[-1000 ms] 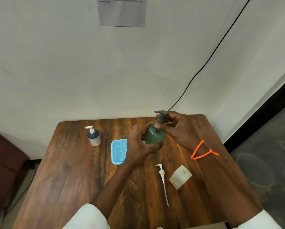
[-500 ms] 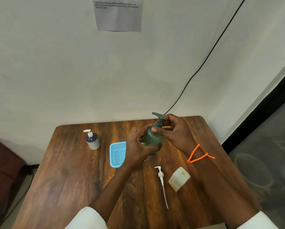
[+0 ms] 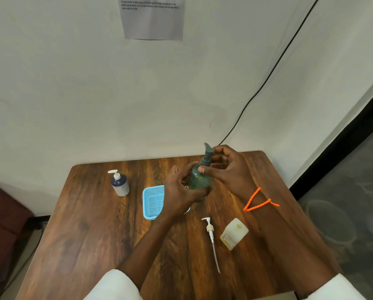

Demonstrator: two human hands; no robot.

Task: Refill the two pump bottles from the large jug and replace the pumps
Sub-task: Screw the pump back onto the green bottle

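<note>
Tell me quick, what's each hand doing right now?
Left hand: grips the body of the green pump bottle.
Right hand: fingers curled round the bottle's dark pump, at its collar.

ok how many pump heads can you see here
3: a dark green one on the green bottle in both hands, a white one on the dark blue bottle far left, and a loose white one lying on the table.
</note>
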